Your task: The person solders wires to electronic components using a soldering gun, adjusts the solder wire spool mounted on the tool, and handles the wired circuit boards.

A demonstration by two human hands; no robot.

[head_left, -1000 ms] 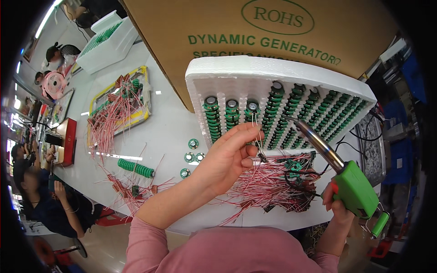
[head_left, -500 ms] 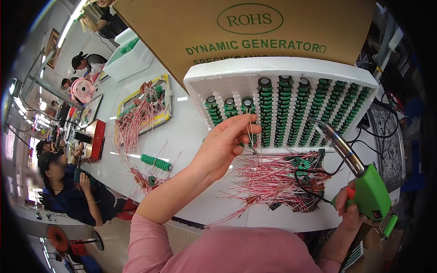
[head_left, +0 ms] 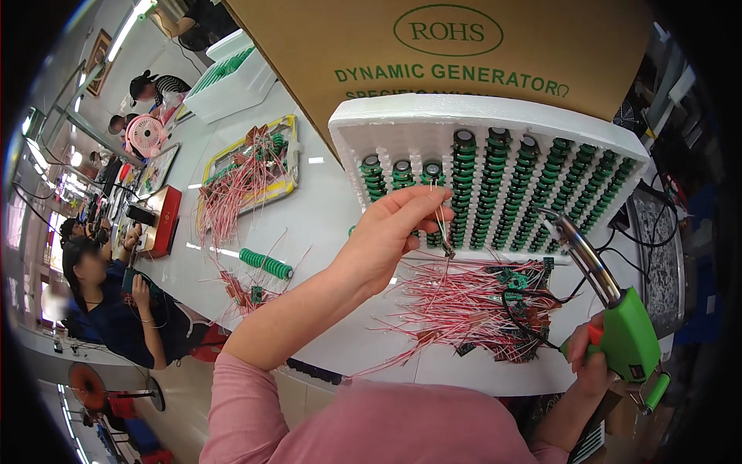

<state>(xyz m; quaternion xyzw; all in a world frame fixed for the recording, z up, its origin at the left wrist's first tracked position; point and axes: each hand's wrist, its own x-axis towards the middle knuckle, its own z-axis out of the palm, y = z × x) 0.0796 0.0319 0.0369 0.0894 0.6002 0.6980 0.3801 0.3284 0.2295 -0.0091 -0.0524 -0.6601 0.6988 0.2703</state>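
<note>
Reaching forward, my left hand [head_left: 390,228] pinches thin pale wires [head_left: 443,224] between thumb and fingertips. A small dark part [head_left: 449,251] hangs at their lower end, and their upper end meets the top of a short green ribbed cylinder [head_left: 433,168]. That cylinder stands in a tilted white foam tray [head_left: 495,114] with rows of similar green ribbed cylinders [head_left: 463,178]. My right hand [head_left: 589,359] grips a green soldering gun [head_left: 634,332]; its metal tip points up and left, in front of the tray's right part, apart from the wires.
Circuit boards with red and white wires [head_left: 479,309] lie piled below the tray. A loose green ribbed cylinder [head_left: 265,264] and a yellow-edged tray [head_left: 292,166] of wired boards sit to the left. A cardboard box [head_left: 495,69] stands behind. Co-workers [head_left: 116,309] sit further left.
The whole view has shifted slightly, moving the scene rightward. My left hand still pinches the wires, and the small part below it shows more clearly. The soldering gun stays in my right hand.
</note>
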